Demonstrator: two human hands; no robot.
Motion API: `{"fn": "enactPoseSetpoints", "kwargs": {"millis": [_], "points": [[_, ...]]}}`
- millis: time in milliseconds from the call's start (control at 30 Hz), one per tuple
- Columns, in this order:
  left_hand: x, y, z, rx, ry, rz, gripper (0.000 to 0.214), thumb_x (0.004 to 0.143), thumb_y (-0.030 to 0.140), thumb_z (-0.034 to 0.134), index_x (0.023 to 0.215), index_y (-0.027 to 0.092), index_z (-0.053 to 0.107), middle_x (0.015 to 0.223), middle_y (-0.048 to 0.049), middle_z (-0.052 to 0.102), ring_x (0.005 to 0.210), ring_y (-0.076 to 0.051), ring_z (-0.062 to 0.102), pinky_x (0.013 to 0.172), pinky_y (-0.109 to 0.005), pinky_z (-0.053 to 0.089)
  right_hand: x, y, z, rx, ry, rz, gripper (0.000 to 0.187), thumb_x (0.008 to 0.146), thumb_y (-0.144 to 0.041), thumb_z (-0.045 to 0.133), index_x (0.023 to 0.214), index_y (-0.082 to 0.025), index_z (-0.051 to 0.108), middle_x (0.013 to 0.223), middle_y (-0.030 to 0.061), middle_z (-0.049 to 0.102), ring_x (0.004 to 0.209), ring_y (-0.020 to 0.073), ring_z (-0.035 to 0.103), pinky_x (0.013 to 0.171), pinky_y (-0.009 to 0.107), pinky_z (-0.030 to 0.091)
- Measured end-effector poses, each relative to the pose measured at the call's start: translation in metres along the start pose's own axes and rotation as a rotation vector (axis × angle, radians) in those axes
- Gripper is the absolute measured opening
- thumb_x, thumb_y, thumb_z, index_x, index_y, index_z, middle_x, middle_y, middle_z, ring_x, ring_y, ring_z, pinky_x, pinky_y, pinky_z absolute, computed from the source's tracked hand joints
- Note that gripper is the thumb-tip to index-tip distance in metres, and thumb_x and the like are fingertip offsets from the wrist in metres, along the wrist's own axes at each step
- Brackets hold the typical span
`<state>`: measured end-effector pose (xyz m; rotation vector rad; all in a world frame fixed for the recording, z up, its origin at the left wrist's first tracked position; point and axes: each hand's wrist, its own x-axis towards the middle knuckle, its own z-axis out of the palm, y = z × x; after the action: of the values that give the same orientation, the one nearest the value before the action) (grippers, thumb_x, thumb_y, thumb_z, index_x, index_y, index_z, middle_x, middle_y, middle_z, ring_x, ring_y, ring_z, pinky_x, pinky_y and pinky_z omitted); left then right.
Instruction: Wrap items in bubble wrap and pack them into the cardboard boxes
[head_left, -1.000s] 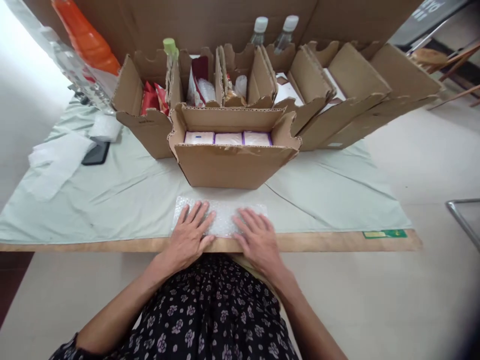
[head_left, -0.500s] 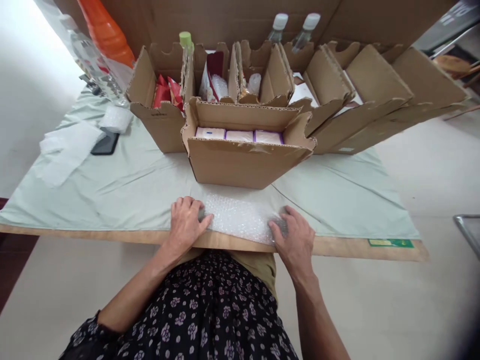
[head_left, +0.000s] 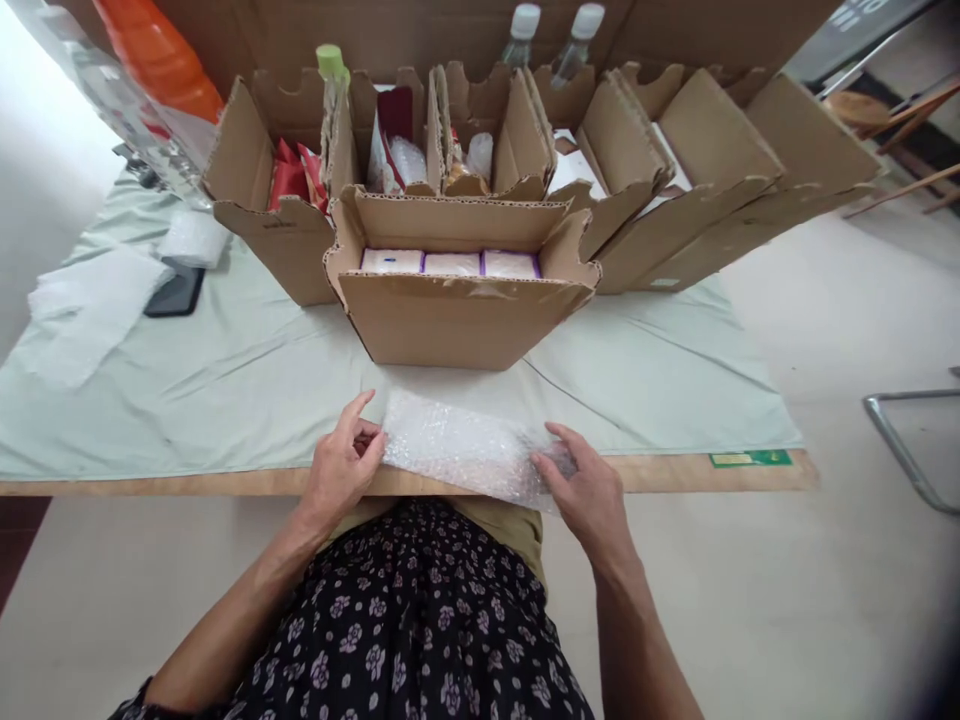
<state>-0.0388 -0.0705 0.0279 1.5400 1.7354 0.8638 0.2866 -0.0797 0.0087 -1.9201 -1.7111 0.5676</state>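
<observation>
A folded strip of clear bubble wrap (head_left: 457, 445) lies slantwise along the table's front edge, its near right corner reaching over the wooden rim. My left hand (head_left: 341, 460) is at its left end, thumb and curled fingers closed at the edge while the index finger points up and away. At the right end, my right hand (head_left: 585, 490) grips the wrap between thumb on top and fingers beyond. Just past the wrap stands an open cardboard box (head_left: 457, 320) holding white packs with purple edges (head_left: 452, 264).
Behind stands a row of open cardboard bins (head_left: 300, 250) with red packets (head_left: 289, 178) and other goods. Bottles, including an orange one (head_left: 161, 60), stand at the back left. White wrapping sheets (head_left: 86, 310) and a dark phone-like object (head_left: 176, 290) lie at left.
The bubble wrap has tilted, its right end coming nearer my body and over the edge. My left hand has turned, index finger raised. The whole view has shifted slightly.
</observation>
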Motion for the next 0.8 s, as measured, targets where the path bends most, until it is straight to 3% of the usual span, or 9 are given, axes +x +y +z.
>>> {"fn": "enactPoseSetpoints", "kwargs": {"millis": [100, 200, 300, 400, 533, 633, 700, 800], "points": [[-0.001, 0.004, -0.002, 0.0, -0.083, 0.038, 0.063, 0.091, 0.034, 0.057, 0.151, 0.015, 0.049, 0.081, 0.0008, 0.071, 0.067, -0.014, 0.063, 0.069, -0.028, 0.053, 0.001, -0.011, 0.007, 0.066, 0.031, -0.036, 0.043, 0.095, -0.048, 0.059, 0.127, -0.021, 0.069, 0.111, 0.0117, 0.078, 0.098, 0.0287, 0.074, 0.093, 0.046, 0.059], [0.001, 0.008, -0.005, 0.029, -0.19, 0.051, 0.059, 0.092, 0.037, 0.058, 0.147, 0.018, 0.056, 0.079, 0.0017, 0.069, 0.059, -0.013, 0.057, 0.06, -0.026, 0.049, 0.001, -0.015, 0.003, 0.086, 0.025, -0.083, 0.054, 0.095, -0.048, 0.061, 0.141, -0.02, 0.061, 0.116, 0.0116, 0.077, 0.105, 0.0282, 0.074, 0.094, 0.043, 0.06], [0.004, 0.008, -0.003, 0.042, -0.234, 0.118, 0.034, 0.094, 0.035, 0.056, 0.119, 0.02, 0.074, 0.086, -0.0033, 0.073, 0.07, -0.016, 0.064, 0.064, -0.027, 0.052, -0.005, -0.005, -0.008, 0.036, -0.003, -0.147, 0.059, 0.095, -0.047, 0.062, 0.148, -0.022, 0.056, 0.122, 0.0116, 0.076, 0.109, 0.0285, 0.074, 0.095, 0.044, 0.061], [0.006, 0.006, 0.002, 0.051, -0.233, 0.183, 0.024, 0.095, 0.027, 0.053, 0.092, 0.02, 0.076, 0.087, -0.0049, 0.075, 0.074, -0.017, 0.067, 0.067, -0.028, 0.053, -0.015, 0.008, -0.015, 0.027, 0.015, -0.156, 0.048, 0.097, -0.044, 0.06, 0.141, -0.026, 0.065, 0.122, 0.0105, 0.078, 0.104, 0.0282, 0.076, 0.091, 0.045, 0.064], [0.002, 0.02, -0.005, 0.063, -0.195, 0.308, 0.021, 0.094, 0.018, 0.055, 0.086, 0.02, 0.074, 0.078, -0.002, 0.072, 0.069, -0.015, 0.068, 0.062, -0.027, 0.054, -0.021, 0.001, -0.021, 0.146, 0.016, -0.161, 0.037, 0.094, -0.043, 0.063, 0.128, -0.034, 0.075, 0.117, 0.0049, 0.08, 0.1, 0.0308, 0.079, 0.084, 0.048, 0.068], [-0.002, 0.052, -0.035, 0.067, -0.037, 0.568, 0.018, 0.096, 0.012, 0.059, 0.096, 0.021, 0.074, 0.081, -0.0014, 0.073, 0.072, -0.014, 0.07, 0.063, -0.026, 0.057, -0.011, -0.028, -0.043, 0.272, 0.133, -0.166, 0.031, 0.089, -0.045, 0.072, 0.119, -0.045, 0.078, 0.11, 0.0005, 0.082, 0.096, 0.0346, 0.079, 0.085, 0.055, 0.068], [0.003, 0.079, -0.062, 0.179, 0.184, 0.748, 0.023, 0.094, 0.009, 0.065, 0.107, 0.025, 0.073, 0.093, -0.0009, 0.074, 0.082, -0.015, 0.072, 0.07, -0.027, 0.061, 0.006, -0.056, -0.066, 0.37, 0.316, -0.195, 0.03, 0.085, -0.041, 0.08, 0.114, -0.047, 0.08, 0.099, 0.0003, 0.082, 0.083, 0.0327, 0.079, 0.077, 0.054, 0.068], [0.031, 0.116, -0.094, 0.384, 0.552, 0.904, 0.026, 0.093, 0.014, 0.068, 0.112, 0.031, 0.073, 0.102, 0.0035, 0.075, 0.09, -0.015, 0.073, 0.079, -0.029, 0.062, 0.05, -0.101, -0.1, 0.471, 0.591, -0.365, 0.029, 0.083, -0.03, 0.086, 0.11, -0.038, 0.082, 0.088, 0.0008, 0.081, 0.07, 0.0216, 0.074, 0.062, 0.04, 0.061]]}}
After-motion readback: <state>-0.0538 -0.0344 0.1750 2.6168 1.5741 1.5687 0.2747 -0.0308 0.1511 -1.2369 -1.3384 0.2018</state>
